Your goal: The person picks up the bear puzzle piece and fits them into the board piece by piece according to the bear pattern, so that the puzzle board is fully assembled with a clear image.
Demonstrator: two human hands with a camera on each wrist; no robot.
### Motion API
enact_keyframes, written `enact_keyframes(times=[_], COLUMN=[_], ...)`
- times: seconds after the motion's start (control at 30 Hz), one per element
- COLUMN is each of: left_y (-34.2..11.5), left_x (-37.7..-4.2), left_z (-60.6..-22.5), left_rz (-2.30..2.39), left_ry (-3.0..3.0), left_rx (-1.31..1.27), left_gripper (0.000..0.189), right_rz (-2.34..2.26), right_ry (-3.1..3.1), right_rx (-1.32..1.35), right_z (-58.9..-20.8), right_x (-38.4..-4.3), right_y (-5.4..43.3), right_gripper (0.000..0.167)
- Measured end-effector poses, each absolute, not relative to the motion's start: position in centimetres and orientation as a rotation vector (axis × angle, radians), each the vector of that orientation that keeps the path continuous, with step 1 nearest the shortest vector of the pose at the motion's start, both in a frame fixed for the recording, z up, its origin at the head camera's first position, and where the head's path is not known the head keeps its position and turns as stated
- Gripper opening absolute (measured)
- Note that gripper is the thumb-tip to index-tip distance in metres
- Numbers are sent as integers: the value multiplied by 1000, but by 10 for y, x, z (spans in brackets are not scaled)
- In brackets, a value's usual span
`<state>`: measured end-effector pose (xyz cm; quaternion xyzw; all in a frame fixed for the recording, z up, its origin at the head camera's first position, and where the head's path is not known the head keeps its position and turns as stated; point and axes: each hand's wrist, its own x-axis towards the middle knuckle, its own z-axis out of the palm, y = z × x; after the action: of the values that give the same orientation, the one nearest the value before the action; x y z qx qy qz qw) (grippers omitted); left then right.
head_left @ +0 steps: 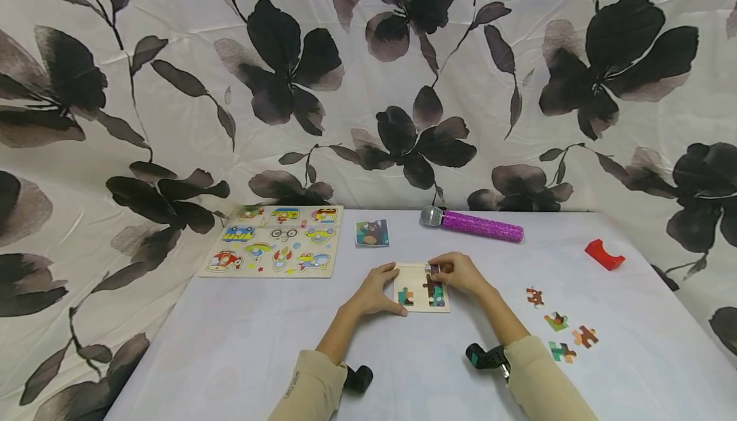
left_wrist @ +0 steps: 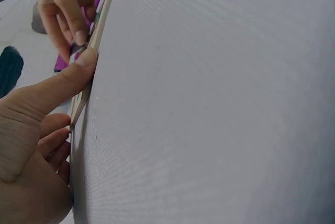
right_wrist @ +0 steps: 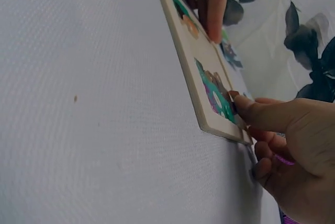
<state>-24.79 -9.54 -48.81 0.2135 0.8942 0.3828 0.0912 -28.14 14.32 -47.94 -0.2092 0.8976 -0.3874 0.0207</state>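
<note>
A small wooden jigsaw board (head_left: 411, 309) lies on the white table, pieces set in its lower left corner and along its right side. My left hand (head_left: 375, 292) holds the board's left side, thumb at the near edge and fingers toward the far edge. At the board's upper right, my right hand (head_left: 460, 272) pinches a dark jigsaw piece (head_left: 433, 269) between thumb and fingers. The right wrist view shows that thumb (right_wrist: 248, 109) against the piece, beside the green and brown pieces (right_wrist: 213, 90) in the board. My right fingers partly hide the piece.
Loose jigsaw pieces (head_left: 556, 321) lie on the right. Behind are a picture card (head_left: 372, 233), a purple glitter microphone (head_left: 482, 226) and a red plastic piece (head_left: 604, 255). A vehicle puzzle board (head_left: 267, 261) lies at back left. Floral cloth (head_left: 357, 88) hangs behind the table.
</note>
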Motion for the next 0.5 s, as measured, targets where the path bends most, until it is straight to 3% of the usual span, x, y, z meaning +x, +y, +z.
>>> enact_keyframes(times=[0.5], left_y=[-95], left_x=[-248], left_z=[-488], left_rz=[1132], left_ry=[2665], left_rx=[615], left_gripper=[93], right_rz=[-1030], right_ry=[2759], right_rx=[-709], right_z=[-477], right_x=[-286], right_y=[147], right_gripper=[35])
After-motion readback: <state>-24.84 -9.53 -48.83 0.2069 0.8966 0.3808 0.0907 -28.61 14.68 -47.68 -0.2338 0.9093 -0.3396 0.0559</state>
